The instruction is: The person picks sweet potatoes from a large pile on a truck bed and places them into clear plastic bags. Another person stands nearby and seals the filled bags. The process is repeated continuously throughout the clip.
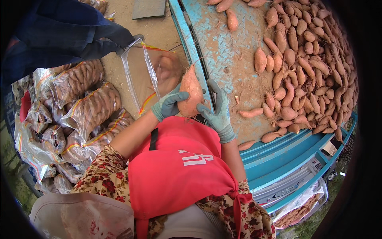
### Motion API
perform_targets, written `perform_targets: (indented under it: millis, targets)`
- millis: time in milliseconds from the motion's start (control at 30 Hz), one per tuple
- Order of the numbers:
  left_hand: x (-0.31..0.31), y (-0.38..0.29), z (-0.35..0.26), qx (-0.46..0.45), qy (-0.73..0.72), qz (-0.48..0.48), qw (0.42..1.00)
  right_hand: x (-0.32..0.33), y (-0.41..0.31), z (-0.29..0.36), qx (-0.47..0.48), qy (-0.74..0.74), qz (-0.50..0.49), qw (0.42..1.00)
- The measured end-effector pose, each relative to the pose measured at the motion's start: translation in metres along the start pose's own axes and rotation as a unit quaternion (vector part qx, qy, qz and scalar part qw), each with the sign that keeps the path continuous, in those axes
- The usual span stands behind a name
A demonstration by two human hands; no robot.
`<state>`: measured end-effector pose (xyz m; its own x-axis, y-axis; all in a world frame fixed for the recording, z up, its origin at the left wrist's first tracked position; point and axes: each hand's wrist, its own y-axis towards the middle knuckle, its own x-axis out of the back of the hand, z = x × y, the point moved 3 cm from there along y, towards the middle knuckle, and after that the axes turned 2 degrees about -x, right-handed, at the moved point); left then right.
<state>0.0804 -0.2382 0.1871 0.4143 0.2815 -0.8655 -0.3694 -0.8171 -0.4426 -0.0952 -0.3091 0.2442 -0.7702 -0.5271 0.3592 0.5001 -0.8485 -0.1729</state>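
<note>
A large sweet potato (191, 92) with a thin root tip is held upright above a red apron (179, 167). My left hand (169, 104), in a grey-green work glove, grips its left side. On its lower right side rest the thumb and palm side of my right hand (218, 110), gloved alike, whose other fingers reach up by the blue metal edge. Just beyond the left hand, a clear plastic bag (140, 74) with red and yellow stripes stands with its mouth spread; several sweet potatoes (167, 67) lie inside it.
A big heap of sweet potatoes (310, 68) covers the right of a worn blue truck bed (220, 53). Filled plastic bags (92, 107) are stacked at left. A person in dark blue clothing (65, 33) is at upper left, beside the spread bag. A dark flat board (149, 9) lies at the top.
</note>
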Motion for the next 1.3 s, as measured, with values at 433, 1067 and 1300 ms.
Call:
perform_targets:
  millis: [433, 1067, 1300]
  targets:
    - [0.262, -0.021, -0.094, -0.078, -0.023, -0.289, 0.954, -0.044, -0.053, -0.089, -0.26, 0.184, 0.013, 0.948]
    - [0.346, 0.063, -0.023, 0.064, 0.15, -0.306, 0.938, 0.136, 0.032, -0.149, -0.155, -0.241, -0.347, 0.893]
    - [0.295, 0.004, -0.044, -0.101, 0.178, -0.442, 0.873, 0.159, 0.14, -0.173, -0.244, -0.462, -0.233, 0.82]
